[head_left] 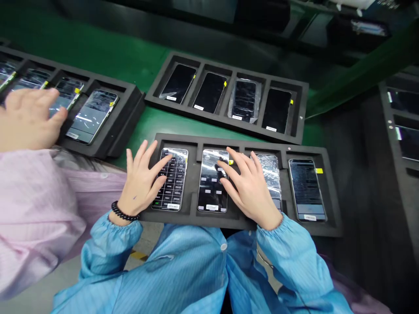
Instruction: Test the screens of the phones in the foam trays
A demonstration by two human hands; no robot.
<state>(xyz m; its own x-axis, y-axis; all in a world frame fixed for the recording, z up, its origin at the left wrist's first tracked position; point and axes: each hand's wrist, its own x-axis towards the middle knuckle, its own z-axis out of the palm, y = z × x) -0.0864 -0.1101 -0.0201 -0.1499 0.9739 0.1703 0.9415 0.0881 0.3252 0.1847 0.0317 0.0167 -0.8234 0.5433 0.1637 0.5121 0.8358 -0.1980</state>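
In front of me lies a black foam tray (288,148) with smartphones in its compartments. My left hand (142,181), a black beaded band at its wrist, is spread over the leftmost smartphone (175,185), whose lit screen shows a grid of labelled buttons; the index fingertip is at the upper screen. My right hand (247,185) has its fingers apart at the second smartphone (209,179), dark with small light boxes, and partly covers the third smartphone (272,174). On the far right, the fourth smartphone (307,189) displays lines of text. Neither hand grips anything.
Behind stands another foam tray (225,120) with several dark phones, one in clear wrap. At left, a co-worker's hand (29,117) hovers over stacked trays (124,109) of phones. More phones (407,141) sit at the right edge. The bench top (144,126) is green.
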